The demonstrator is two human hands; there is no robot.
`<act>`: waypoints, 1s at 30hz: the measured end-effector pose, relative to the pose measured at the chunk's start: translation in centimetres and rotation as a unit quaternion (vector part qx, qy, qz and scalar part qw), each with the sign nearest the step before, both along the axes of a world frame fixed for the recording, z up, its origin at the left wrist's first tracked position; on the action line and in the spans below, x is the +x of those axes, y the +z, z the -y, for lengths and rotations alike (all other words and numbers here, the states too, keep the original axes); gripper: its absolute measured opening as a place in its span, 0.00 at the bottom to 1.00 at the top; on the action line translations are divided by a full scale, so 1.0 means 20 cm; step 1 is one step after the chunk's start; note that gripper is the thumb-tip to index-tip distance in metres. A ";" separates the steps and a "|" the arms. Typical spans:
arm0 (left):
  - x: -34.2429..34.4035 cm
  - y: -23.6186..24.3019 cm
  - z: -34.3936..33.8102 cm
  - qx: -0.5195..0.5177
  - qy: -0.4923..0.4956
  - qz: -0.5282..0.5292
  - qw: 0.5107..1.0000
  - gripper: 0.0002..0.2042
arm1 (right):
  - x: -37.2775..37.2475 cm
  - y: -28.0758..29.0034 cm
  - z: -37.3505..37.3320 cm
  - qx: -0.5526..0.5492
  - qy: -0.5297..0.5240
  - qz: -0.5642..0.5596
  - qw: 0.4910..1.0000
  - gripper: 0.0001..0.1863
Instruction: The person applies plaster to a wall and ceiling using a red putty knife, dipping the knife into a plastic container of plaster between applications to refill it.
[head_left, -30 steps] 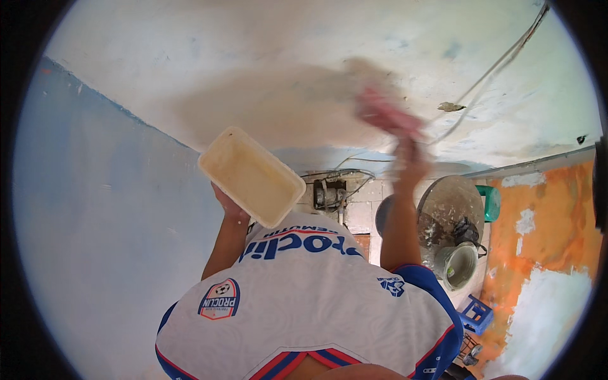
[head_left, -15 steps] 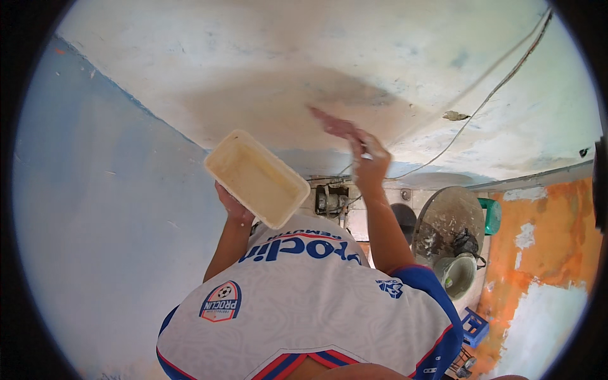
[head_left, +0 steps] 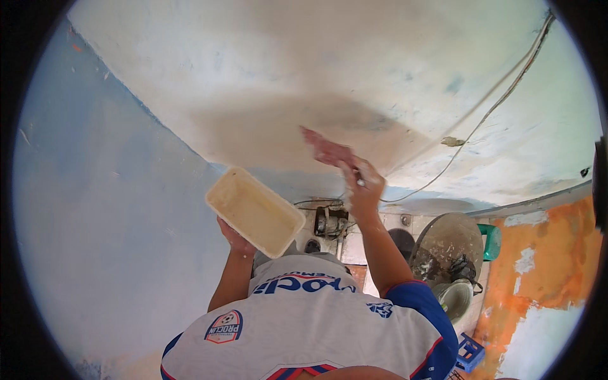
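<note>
My left hand [head_left: 235,238] is closed around the underside of a cream rectangular plastic tub [head_left: 239,229], which tilts so its open top shows. A pale coating lines the tub; how much it holds I cannot tell. My right hand [head_left: 366,192], smeared with white, grips a flat reddish putty scraper [head_left: 328,148], slightly blurred. The scraper points up and left, in front of a pale, patchy wall [head_left: 285,69]. Whether its edge touches that wall I cannot tell. My own shadow falls across the wall behind it.
A blue wall [head_left: 114,209] meets the pale one at my left. A cable [head_left: 487,114] runs down the pale wall past a small hole [head_left: 452,141]. Right of me stand a stained round table [head_left: 443,244], a bucket [head_left: 456,301], a green container [head_left: 490,242] and a blue stool [head_left: 470,352].
The whole view has shifted, so the walls and floor things sit lower in the picture. My right hand and the scraper have come down a little towards me, and the tub has lowered slightly.
</note>
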State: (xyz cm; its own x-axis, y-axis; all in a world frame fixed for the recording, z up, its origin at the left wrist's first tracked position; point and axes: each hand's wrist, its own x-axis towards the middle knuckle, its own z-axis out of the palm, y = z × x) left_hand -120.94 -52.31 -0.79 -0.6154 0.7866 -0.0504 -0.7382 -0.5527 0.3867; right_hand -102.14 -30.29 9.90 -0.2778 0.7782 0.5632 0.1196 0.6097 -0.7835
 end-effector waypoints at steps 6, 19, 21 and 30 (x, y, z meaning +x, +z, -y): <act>-0.02 -0.06 0.05 -0.017 -0.013 0.010 1.000 0.31 | -0.18 -0.13 -0.12 -0.086 -0.050 -0.075 0.992 0.15; -0.36 -0.23 0.08 0.015 -0.116 0.031 0.993 0.31 | -0.36 -0.15 0.14 -0.091 -0.069 0.085 0.990 0.13; -0.39 -0.23 0.11 0.010 -0.133 0.033 0.990 0.31 | -0.16 -0.19 -0.11 -0.038 -0.253 0.141 0.956 0.11; -0.44 -0.20 0.01 0.005 -0.208 0.042 0.977 0.31 | 0.05 0.07 -0.02 0.059 -0.226 0.022 0.972 0.06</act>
State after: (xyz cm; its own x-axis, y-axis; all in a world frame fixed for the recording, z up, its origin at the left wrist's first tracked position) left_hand -129.81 -52.59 -4.74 -0.2371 0.9684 -0.0778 -0.9284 -0.2023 0.3117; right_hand -101.11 -29.81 11.39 0.0518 0.7576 0.6506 0.4276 0.5719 -0.7000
